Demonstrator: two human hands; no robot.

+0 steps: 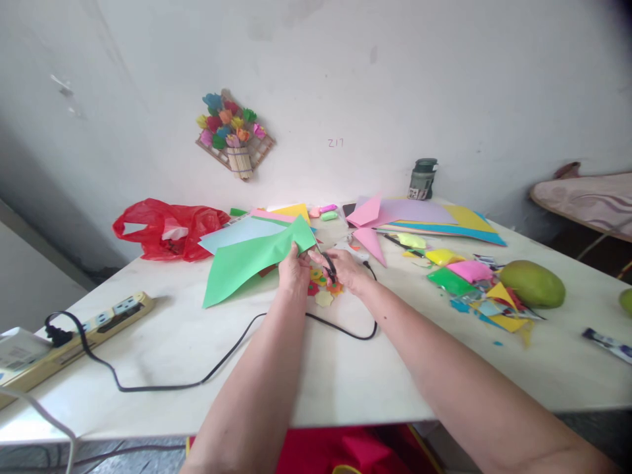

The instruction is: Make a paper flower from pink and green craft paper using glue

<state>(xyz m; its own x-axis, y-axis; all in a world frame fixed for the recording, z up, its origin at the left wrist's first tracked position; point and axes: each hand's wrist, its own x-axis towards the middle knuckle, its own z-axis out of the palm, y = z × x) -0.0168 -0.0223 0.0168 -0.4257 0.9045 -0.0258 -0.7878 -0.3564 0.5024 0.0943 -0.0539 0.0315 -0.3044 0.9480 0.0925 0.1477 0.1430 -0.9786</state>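
My left hand (295,268) pinches the lower right part of a large green paper sheet (254,259), which is raised and bends to the left. In my right hand (347,268) is a pair of scissors with black handles (330,265). Its blades lie along the sheet's right edge; whether they are cutting cannot be made out. Just below and between my hands, several small paper flowers (324,298) in red, orange and yellow lie on the white table (345,388), partly hidden by my fingers.
Colored paper (419,210) and a bottle (422,179) stand at the back right. Clay packets (449,281), paper scraps (508,321) and a green fruit (533,284) lie right. A red bag (168,230), power strip (99,332) and black cord (162,388) are left.
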